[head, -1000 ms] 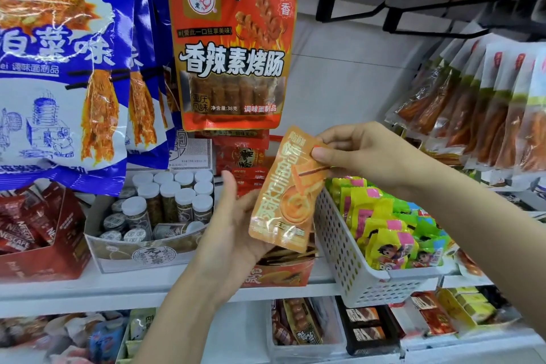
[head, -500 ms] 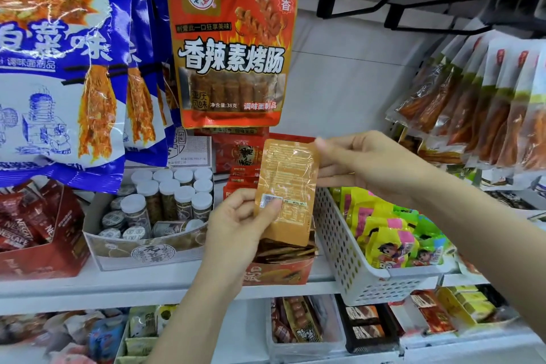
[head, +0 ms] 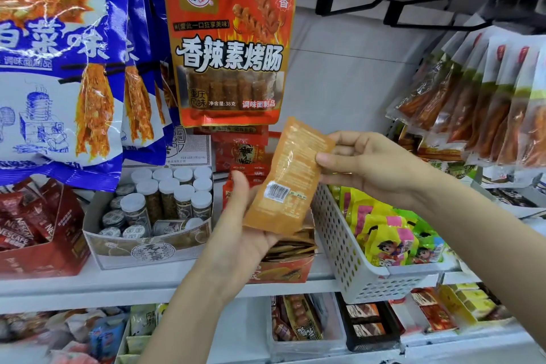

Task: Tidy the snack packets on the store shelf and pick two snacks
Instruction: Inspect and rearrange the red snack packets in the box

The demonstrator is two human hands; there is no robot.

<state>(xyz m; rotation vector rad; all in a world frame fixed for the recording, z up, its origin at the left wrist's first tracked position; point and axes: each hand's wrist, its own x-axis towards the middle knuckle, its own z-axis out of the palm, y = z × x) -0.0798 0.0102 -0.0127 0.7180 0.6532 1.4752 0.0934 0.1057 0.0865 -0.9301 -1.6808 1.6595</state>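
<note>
Holding a flat orange foil snack packet (head: 288, 177) between them, both hands sit in front of the white store shelf (head: 88, 284). The left hand (head: 245, 233) cups the packet's lower end, thumb up along its left edge and fingers curled behind it. The right hand (head: 366, 165) pinches the packet's upper right edge between thumb and fingers. The packet is tilted, top leaning right, its printed back and white barcode label facing the camera. It hangs above a red cardboard display box (head: 280, 270) stacked with similar flat orange packets. Just right of that box stands a white perforated plastic basket (head: 339, 245) filled with yellow and green packets. To the left, a grey cardboard tray (head: 141, 248) holds white-capped jars. A large orange hanging bag (head: 229, 47) fills the space above the packet.
</note>
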